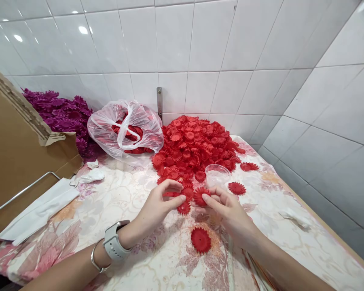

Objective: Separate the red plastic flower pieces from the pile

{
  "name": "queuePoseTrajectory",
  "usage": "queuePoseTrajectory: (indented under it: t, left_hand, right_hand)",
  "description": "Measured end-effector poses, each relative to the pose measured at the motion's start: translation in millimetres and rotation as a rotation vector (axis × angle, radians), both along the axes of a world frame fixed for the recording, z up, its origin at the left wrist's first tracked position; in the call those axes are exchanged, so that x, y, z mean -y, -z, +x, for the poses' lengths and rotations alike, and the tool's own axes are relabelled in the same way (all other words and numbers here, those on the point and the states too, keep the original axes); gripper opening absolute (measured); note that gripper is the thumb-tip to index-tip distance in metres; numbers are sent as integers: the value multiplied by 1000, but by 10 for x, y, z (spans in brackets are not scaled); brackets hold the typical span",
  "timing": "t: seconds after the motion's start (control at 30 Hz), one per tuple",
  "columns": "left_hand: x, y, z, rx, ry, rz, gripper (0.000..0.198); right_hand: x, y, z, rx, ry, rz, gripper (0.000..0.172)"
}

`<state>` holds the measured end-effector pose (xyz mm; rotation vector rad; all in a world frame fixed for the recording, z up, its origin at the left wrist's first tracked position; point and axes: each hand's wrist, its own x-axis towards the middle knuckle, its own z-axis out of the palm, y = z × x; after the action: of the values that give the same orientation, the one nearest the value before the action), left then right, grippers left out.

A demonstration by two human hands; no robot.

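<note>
Between the thumb and fingers of my right hand (227, 204) is a red artificial flower (201, 196), flat with a toothed edge. My left hand (162, 204) is just to its left, its curled fingers and thumb apart. Red shows through that gap, and loose red flowers lie by the fingertips. One more red flower (200, 240) rests on the table below both hands. Behind them a big pile of red flowers (197, 141) stands against the wall. A clear round plastic tub (217, 174) with whitish contents is just beyond my right hand.
A tied clear plastic bag (125, 133) of red flowers and a purple flower heap (62, 117) stand at the back left. Cardboard (21, 153) blocks the left side. Crumpled white tissue (295, 218) lies right on the floral tablecloth (133, 178). Tiled walls (209, 48) enclose the back and right.
</note>
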<state>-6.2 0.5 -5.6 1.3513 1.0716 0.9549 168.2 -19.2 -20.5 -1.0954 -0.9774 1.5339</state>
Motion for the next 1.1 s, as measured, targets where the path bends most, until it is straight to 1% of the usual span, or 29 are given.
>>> queuePoseTrajectory:
  t: [0.07, 0.13, 0.23, 0.3, 0.37, 0.47, 0.57, 0.67, 0.73, 0.83, 0.9, 0.93, 1.0, 1.03, 1.1]
  left_hand:
    - [-28, -3, -15, -6, -13, -22, 20]
    - [-40, 12, -14, -8, -2, -36, 19]
    - [-24, 29, 6, 4, 19, -42, 18]
    - [-1, 23, 21, 28, 61, -87, 18]
    - [25, 14, 34, 42, 125, -172, 21]
    - [61, 15, 47, 49, 211, -297, 24]
    - [89, 36, 59, 129, 260, -406, 23]
    - [94, 57, 65, 243, 229, -509, 17]
    - [73, 66, 54, 299, 165, -519, 14]
    - [-12, 72, 3, 369, 52, -426, 19]
    - [-90, 69, -49, 356, -13, -281, 20]
    - [-128, 65, -76, 300, -39, -187, 20]
    - [-182, 57, -119, 91, -82, 21, 15]
    - [-194, 53, -132, -30, -100, 133, 13]
    - [-181, 44, -130, -224, -110, 337, 18]
  right_hand:
    - [-8, 1, 11, -15, -33, -46, 29]
    - [-11, -3, 16, 17, -37, -60, 35]
    - [-12, -4, 17, 72, 9, -67, 33]
    - [-12, 0, 14, 123, 56, -54, 31]
    - [-5, 1, 2, 177, 82, -23, 30]
    - [26, -12, -39, 257, 97, 72, 30]
    - [70, -30, -89, 346, 71, 193, 25]
    - [89, -32, -106, 354, 22, 256, 23]
    - [73, -30, -85, 322, 39, 270, 23]
    - [20, -30, -10, 267, 165, 294, 22]
    - [-17, -34, 46, 232, 238, 284, 25]
    - [-33, -37, 70, 222, 254, 269, 26]
    - [-53, -46, 99, 224, 245, 241, 27]
    - [-57, -53, 103, 231, 226, 229, 27]
    - [-52, -65, 93, 240, 164, 204, 27]
